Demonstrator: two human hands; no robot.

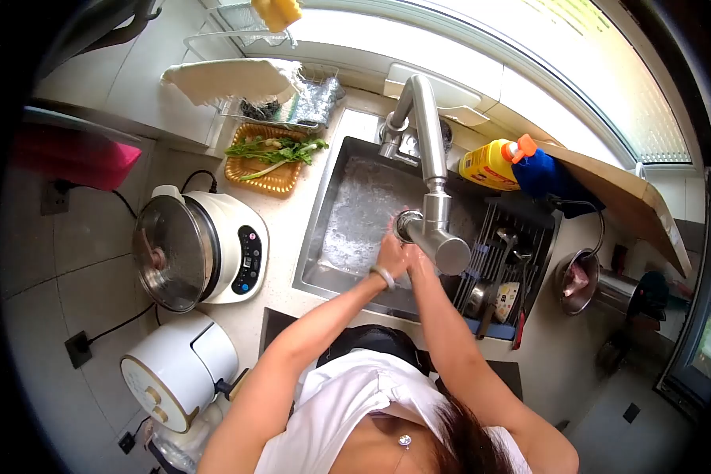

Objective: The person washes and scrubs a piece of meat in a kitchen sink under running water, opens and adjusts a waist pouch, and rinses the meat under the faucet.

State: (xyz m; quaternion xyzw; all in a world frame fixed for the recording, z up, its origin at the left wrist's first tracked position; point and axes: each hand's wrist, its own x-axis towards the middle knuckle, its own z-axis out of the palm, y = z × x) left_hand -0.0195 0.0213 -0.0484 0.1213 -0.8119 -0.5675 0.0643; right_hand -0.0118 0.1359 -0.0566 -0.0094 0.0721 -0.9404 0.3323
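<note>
Both my hands are together over the steel sink (354, 213), just below the head of the faucet (428, 134). My left hand (390, 254), with a pale bracelet at the wrist, is partly covered by the faucet head. Close against it, my right hand (415, 257) is also mostly hidden under the faucet. The fingers of both hands are too hidden to read, and no held object shows. Wet, whitish water or foam covers the sink bottom.
Left of the sink are a gold basket of greens (265, 180), a glass-lidded electric pot (183, 251) and a white appliance (180, 371). On the right stand a dish rack (494, 272), yellow bottle (488, 164), cutting board (620, 189) and metal bowl (570, 299).
</note>
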